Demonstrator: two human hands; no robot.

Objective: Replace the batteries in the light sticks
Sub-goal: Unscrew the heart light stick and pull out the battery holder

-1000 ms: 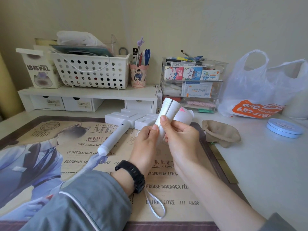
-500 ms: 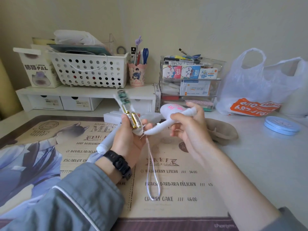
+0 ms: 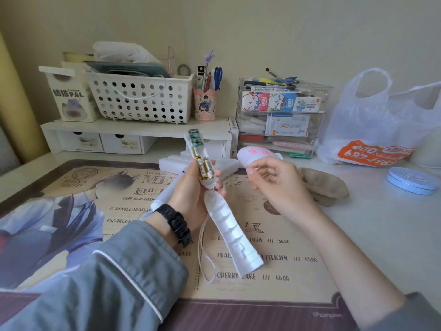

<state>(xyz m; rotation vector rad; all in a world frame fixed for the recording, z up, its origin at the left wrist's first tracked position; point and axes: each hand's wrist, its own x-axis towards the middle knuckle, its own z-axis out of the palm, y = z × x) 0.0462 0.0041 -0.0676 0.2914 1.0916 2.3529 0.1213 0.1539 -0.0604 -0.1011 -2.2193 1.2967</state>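
The left hand (image 3: pixel 191 194) gripped a light stick's battery core (image 3: pixel 204 167), gold cylindrical cells under a green circuit board, above the printed desk mat's (image 3: pixel 310 283) middle. A ribbed white plastic sleeve (image 3: pixel 231 232) slanted below. The right hand (image 3: pixel 274 185) curled beside a translucent dome (image 3: pixel 250 154); whether it gripped the dome was unclear.

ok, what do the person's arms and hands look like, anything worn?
Left hand and right hand are bare, no gloves. Left arm: grey sleeve with white piping, black wristwatch at the wrist. Right forearm bare, grey sleeve edge near the frame corner.
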